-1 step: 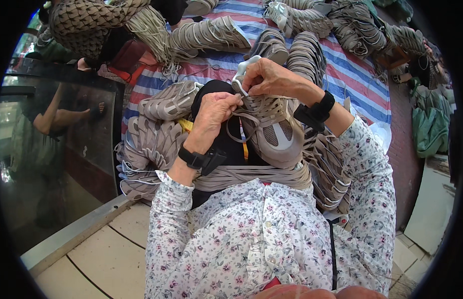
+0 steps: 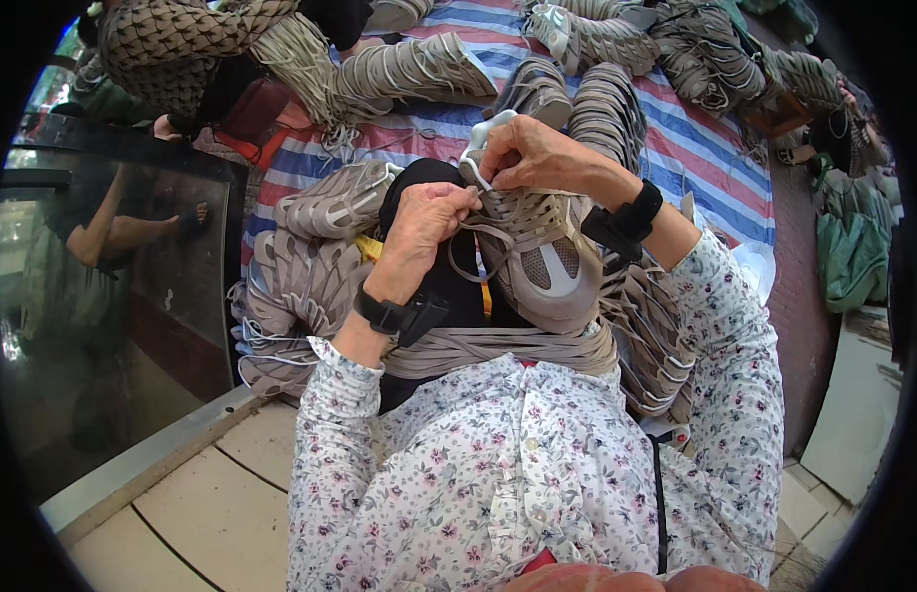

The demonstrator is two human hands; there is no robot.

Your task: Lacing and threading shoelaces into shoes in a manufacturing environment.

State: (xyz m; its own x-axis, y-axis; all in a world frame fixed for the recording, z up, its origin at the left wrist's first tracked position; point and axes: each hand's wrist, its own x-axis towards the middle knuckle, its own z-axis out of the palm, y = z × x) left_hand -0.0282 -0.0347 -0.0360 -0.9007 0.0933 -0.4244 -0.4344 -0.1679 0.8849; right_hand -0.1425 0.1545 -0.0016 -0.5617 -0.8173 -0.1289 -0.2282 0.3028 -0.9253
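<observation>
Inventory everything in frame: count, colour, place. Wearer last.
shoe upper: 1, taupe and white, at both hands
lace: 1 loop, taupe, left of upper
stacked uppers: many, taupe, both sides and ahead
strand bundle: 1, taupe, across lap
striped sheet: 1, red-white-blue, ahead
glass panel: 1, dark, left
sack: 1+, green, far right
board: 1, pale, right
floor tiles: several, beige, lower left
other person: 1+, patterned clothing, upper left
wristbands: 2, black, wrists
floral shirt: 1, white, torso
left hand: 1, left of upper
right hand: 1, above upper
</observation>
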